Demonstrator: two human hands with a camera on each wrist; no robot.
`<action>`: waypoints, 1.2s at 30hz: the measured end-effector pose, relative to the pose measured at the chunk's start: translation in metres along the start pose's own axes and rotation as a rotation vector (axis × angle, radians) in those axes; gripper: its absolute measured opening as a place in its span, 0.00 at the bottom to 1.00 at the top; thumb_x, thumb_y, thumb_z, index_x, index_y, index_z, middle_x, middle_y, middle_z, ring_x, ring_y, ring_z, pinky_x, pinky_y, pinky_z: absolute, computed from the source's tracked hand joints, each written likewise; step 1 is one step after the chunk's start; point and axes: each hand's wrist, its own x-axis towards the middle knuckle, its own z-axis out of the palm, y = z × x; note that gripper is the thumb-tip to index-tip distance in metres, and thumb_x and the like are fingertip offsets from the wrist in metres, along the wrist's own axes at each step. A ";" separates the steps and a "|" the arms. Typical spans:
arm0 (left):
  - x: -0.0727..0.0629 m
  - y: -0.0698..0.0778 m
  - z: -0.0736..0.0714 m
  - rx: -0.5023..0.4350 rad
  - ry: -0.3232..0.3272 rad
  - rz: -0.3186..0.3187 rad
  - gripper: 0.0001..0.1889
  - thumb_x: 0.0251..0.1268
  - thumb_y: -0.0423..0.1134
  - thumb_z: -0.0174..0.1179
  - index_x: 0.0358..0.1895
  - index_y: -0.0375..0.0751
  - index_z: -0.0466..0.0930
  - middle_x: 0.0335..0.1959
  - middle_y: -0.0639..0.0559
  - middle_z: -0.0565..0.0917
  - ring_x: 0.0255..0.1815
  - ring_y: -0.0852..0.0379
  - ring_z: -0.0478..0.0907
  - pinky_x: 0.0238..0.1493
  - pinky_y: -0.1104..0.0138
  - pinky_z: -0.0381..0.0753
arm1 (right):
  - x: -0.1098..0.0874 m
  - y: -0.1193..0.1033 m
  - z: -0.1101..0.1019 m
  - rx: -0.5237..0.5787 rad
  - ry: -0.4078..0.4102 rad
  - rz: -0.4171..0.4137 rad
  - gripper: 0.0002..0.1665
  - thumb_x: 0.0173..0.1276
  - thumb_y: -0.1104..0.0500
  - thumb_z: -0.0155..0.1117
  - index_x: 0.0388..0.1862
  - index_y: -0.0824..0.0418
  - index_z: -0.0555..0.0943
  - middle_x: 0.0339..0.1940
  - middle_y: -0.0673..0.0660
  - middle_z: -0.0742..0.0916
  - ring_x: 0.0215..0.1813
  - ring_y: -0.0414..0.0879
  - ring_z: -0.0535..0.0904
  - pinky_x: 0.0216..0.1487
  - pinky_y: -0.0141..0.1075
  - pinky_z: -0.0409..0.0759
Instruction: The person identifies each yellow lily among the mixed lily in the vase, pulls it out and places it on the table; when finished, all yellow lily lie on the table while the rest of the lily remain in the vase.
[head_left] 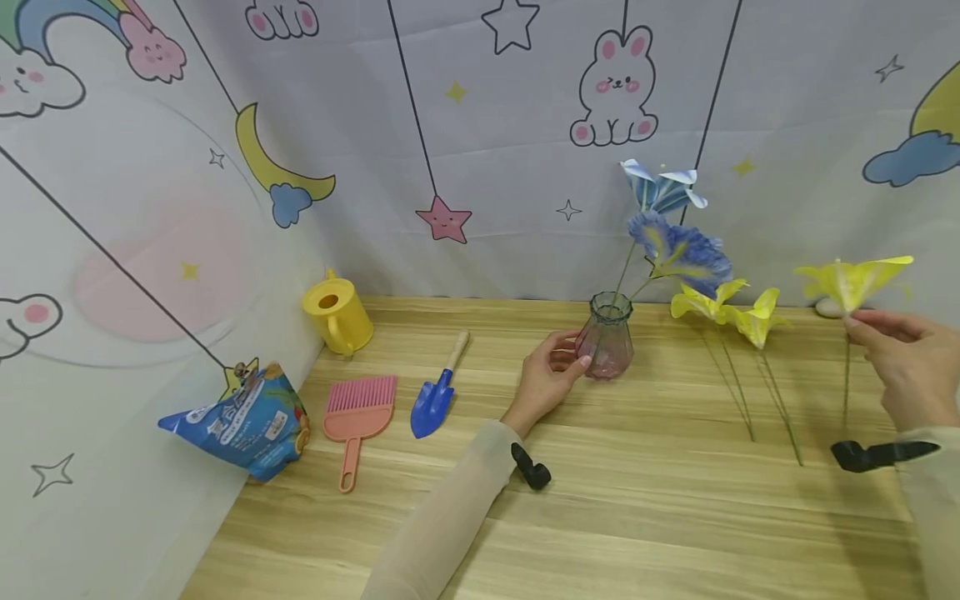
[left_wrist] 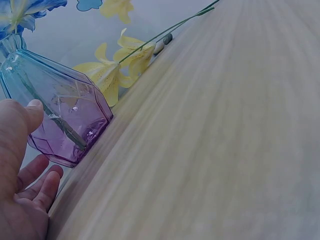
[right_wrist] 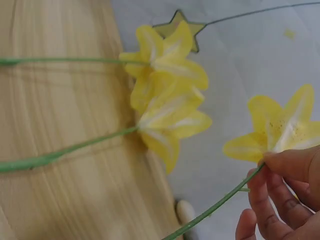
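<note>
My left hand (head_left: 550, 372) holds the glass vase (head_left: 606, 350) low on its left side, thumb in front and fingers behind. Clear blue at the neck, the vase turns purple toward its base, as the left wrist view shows. A light blue lily (head_left: 660, 190) and a ruffled violet-blue flower (head_left: 682, 250) lean out of it to the right. On the far right, my right hand (head_left: 911, 358) pinches a yellow lily (head_left: 851, 282) just below the bloom, its green stem (right_wrist: 215, 206) hanging down. Two more yellow lilies (head_left: 757, 321) lie between the vase and that hand.
Left of the vase lie a blue trowel (head_left: 432, 406) with a wooden handle and a pink dustpan-shaped brush (head_left: 360, 417). A yellow watering can (head_left: 339, 317) and a blue bag (head_left: 251, 425) stand by the left wall. Pale stones (head_left: 828, 308) sit at the back right, against the printed cloth.
</note>
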 end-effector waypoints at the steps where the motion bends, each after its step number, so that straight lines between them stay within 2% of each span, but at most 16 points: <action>1: 0.000 0.000 0.000 0.000 0.000 -0.001 0.24 0.76 0.47 0.69 0.72 0.57 0.79 0.60 0.48 0.87 0.59 0.56 0.88 0.57 0.68 0.87 | 0.003 0.004 -0.001 -0.017 0.003 0.005 0.10 0.78 0.52 0.68 0.49 0.32 0.88 0.23 0.21 0.82 0.32 0.22 0.77 0.32 0.17 0.71; 4: 0.000 0.000 0.000 -0.001 -0.002 0.001 0.24 0.76 0.47 0.69 0.72 0.57 0.79 0.60 0.48 0.87 0.58 0.56 0.88 0.57 0.68 0.87 | 0.011 0.015 -0.002 -0.073 0.011 0.024 0.12 0.80 0.50 0.66 0.55 0.31 0.87 0.25 0.19 0.80 0.34 0.21 0.75 0.40 0.20 0.71; 7: 0.000 0.000 0.001 0.000 -0.006 -0.002 0.24 0.76 0.48 0.68 0.72 0.57 0.79 0.60 0.48 0.87 0.58 0.56 0.88 0.57 0.68 0.87 | 0.016 0.023 -0.001 -0.162 0.020 0.045 0.12 0.81 0.46 0.62 0.57 0.26 0.84 0.31 0.17 0.76 0.40 0.18 0.69 0.64 0.30 0.78; 10: 0.000 0.000 0.001 0.002 -0.010 0.001 0.24 0.77 0.49 0.68 0.72 0.57 0.78 0.60 0.48 0.87 0.59 0.55 0.88 0.57 0.67 0.87 | 0.020 0.028 -0.001 -0.231 0.011 0.053 0.16 0.82 0.44 0.59 0.63 0.26 0.81 0.37 0.19 0.72 0.47 0.18 0.64 0.83 0.46 0.70; 12: 0.000 0.000 0.000 0.002 -0.014 0.002 0.24 0.77 0.49 0.68 0.72 0.57 0.78 0.61 0.48 0.87 0.59 0.54 0.88 0.57 0.66 0.88 | 0.021 0.030 -0.001 -0.250 -0.005 0.054 0.20 0.82 0.43 0.59 0.69 0.29 0.80 0.38 0.18 0.72 0.55 0.22 0.70 0.86 0.50 0.66; 14: -0.001 0.000 0.000 0.000 -0.017 0.003 0.24 0.77 0.49 0.68 0.73 0.57 0.78 0.61 0.48 0.87 0.59 0.54 0.88 0.58 0.66 0.88 | 0.023 0.032 -0.003 -0.264 -0.030 0.048 0.20 0.82 0.43 0.60 0.70 0.31 0.81 0.37 0.17 0.71 0.57 0.24 0.70 0.87 0.52 0.65; 15: -0.001 0.000 0.000 -0.001 -0.019 0.002 0.25 0.77 0.49 0.68 0.73 0.57 0.78 0.61 0.47 0.87 0.59 0.54 0.88 0.58 0.66 0.88 | 0.024 0.032 -0.003 -0.273 -0.044 0.039 0.20 0.82 0.44 0.61 0.69 0.32 0.82 0.35 0.17 0.71 0.57 0.24 0.70 0.86 0.53 0.65; 16: -0.001 0.000 0.000 -0.001 -0.020 0.000 0.25 0.77 0.49 0.68 0.73 0.57 0.78 0.61 0.48 0.87 0.59 0.54 0.88 0.58 0.66 0.88 | 0.025 0.033 -0.004 -0.289 -0.057 0.027 0.17 0.81 0.44 0.62 0.65 0.30 0.83 0.32 0.15 0.72 0.55 0.24 0.72 0.83 0.50 0.70; 18: -0.001 0.000 0.000 -0.001 -0.021 -0.002 0.25 0.77 0.49 0.68 0.73 0.58 0.78 0.61 0.48 0.87 0.59 0.55 0.88 0.58 0.66 0.88 | 0.027 0.036 -0.005 -0.330 -0.090 -0.027 0.12 0.81 0.46 0.63 0.56 0.30 0.87 0.27 0.14 0.71 0.45 0.21 0.72 0.69 0.40 0.80; 19: -0.001 0.000 0.000 -0.001 -0.020 -0.005 0.25 0.76 0.49 0.68 0.73 0.59 0.78 0.61 0.49 0.87 0.59 0.55 0.88 0.58 0.67 0.87 | 0.028 0.038 -0.005 -0.348 -0.108 -0.055 0.10 0.81 0.48 0.64 0.49 0.30 0.89 0.25 0.13 0.71 0.39 0.19 0.70 0.61 0.35 0.82; 22: -0.001 0.001 0.000 -0.004 -0.019 -0.012 0.25 0.76 0.49 0.69 0.72 0.59 0.78 0.61 0.49 0.87 0.58 0.56 0.87 0.57 0.67 0.87 | 0.033 0.044 -0.004 -0.407 -0.157 -0.154 0.14 0.80 0.52 0.65 0.35 0.33 0.89 0.20 0.13 0.72 0.27 0.20 0.73 0.35 0.23 0.75; 25: -0.002 0.001 0.000 -0.006 -0.018 -0.016 0.24 0.76 0.49 0.69 0.72 0.59 0.78 0.60 0.49 0.87 0.58 0.57 0.87 0.57 0.68 0.87 | 0.037 0.050 -0.005 -0.447 -0.200 -0.211 0.12 0.79 0.54 0.66 0.35 0.44 0.92 0.20 0.13 0.73 0.26 0.20 0.73 0.31 0.21 0.75; 27: -0.001 0.001 0.000 -0.006 -0.017 -0.015 0.24 0.76 0.49 0.68 0.72 0.59 0.78 0.60 0.49 0.87 0.57 0.57 0.87 0.56 0.68 0.87 | 0.040 0.053 -0.006 -0.483 -0.222 -0.237 0.10 0.79 0.53 0.67 0.39 0.52 0.92 0.19 0.14 0.73 0.27 0.20 0.73 0.31 0.22 0.76; 31: -0.001 0.001 -0.001 0.000 -0.012 -0.010 0.24 0.76 0.48 0.69 0.72 0.60 0.78 0.60 0.49 0.87 0.57 0.58 0.87 0.56 0.68 0.87 | 0.043 0.055 -0.007 -0.517 -0.261 -0.261 0.22 0.80 0.49 0.65 0.56 0.68 0.86 0.18 0.16 0.75 0.26 0.21 0.76 0.29 0.25 0.78; 33: 0.000 0.000 -0.001 0.003 -0.010 -0.008 0.24 0.76 0.48 0.69 0.72 0.60 0.78 0.60 0.49 0.87 0.57 0.58 0.87 0.56 0.69 0.87 | 0.043 0.055 -0.006 -0.504 -0.268 -0.252 0.29 0.81 0.47 0.64 0.62 0.72 0.81 0.18 0.15 0.75 0.25 0.21 0.77 0.29 0.26 0.79; 36: 0.000 0.000 -0.001 0.004 -0.012 -0.008 0.25 0.76 0.48 0.69 0.72 0.60 0.78 0.60 0.49 0.87 0.57 0.58 0.87 0.56 0.69 0.87 | 0.042 0.055 -0.006 -0.459 -0.277 -0.234 0.31 0.81 0.46 0.63 0.64 0.72 0.78 0.19 0.16 0.76 0.25 0.22 0.79 0.29 0.26 0.81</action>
